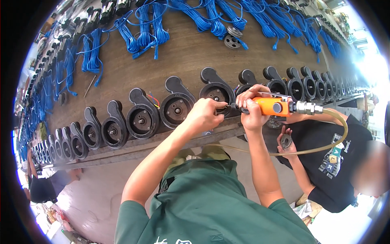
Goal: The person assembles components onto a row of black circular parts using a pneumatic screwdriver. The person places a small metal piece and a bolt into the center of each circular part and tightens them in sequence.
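Observation:
An orange air drill (266, 106) lies on its side in my right hand (252, 110), whose fingers wrap round its front end. The tool's nose points left, toward the fingertips of my left hand (205, 115). My left fingers are pinched together at that tip; what they hold, if anything, is too small to make out. Both hands are at the front edge of the bench, before a black round housing (217, 87) with a knob-shaped top and a metal shaft in its middle. A clear yellowish air hose (345, 132) loops from the tool's metal fitting.
Similar black housings (143, 118) stand in a long row along the bench (178, 67). Bundles of blue cable (144, 30) lie across the back, with metal pulley discs (232, 42) among them. At right, a co-worker's hand (289, 148) holds a grey disc. Another person (48, 185) stands far left.

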A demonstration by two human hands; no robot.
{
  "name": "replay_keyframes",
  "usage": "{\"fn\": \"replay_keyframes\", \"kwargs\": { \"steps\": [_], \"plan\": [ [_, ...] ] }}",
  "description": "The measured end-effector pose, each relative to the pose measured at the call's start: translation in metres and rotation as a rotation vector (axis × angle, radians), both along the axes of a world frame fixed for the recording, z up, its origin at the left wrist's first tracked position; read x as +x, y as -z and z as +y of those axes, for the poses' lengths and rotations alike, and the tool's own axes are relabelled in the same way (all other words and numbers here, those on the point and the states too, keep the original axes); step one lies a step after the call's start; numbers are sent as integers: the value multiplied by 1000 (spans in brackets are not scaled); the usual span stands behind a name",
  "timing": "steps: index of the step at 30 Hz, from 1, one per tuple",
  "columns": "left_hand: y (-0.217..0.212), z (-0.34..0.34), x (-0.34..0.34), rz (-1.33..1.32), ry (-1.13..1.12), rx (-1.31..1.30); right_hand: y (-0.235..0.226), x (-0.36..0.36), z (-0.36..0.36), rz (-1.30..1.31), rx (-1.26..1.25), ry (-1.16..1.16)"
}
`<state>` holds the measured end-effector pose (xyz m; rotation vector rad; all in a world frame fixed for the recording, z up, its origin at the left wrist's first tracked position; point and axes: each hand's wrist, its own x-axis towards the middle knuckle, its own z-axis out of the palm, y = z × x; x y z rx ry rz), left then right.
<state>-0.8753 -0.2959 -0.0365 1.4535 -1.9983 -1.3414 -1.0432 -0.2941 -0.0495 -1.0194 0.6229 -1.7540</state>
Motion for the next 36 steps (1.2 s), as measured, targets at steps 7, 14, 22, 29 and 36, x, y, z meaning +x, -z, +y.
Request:
{"fn": "replay_keyframes", "kwargs": {
  "steps": [7,14,22,29,36],
  "plan": [
    [21,15,-3,-165,-107,-132,7,12,-1,173,45,22],
    [16,68,-34,630,-946,878,4,11,-9,279,105,-127],
    [62,27,-79,121,-1259,123,3,9,-15,324,65,-230],
    [43,24,-100,261,-1487,100,8,0,-24,373,63,-325],
    [48,25,-116,131,-1572,-100,3,-9,-30,354,88,-498]
  ]
}}
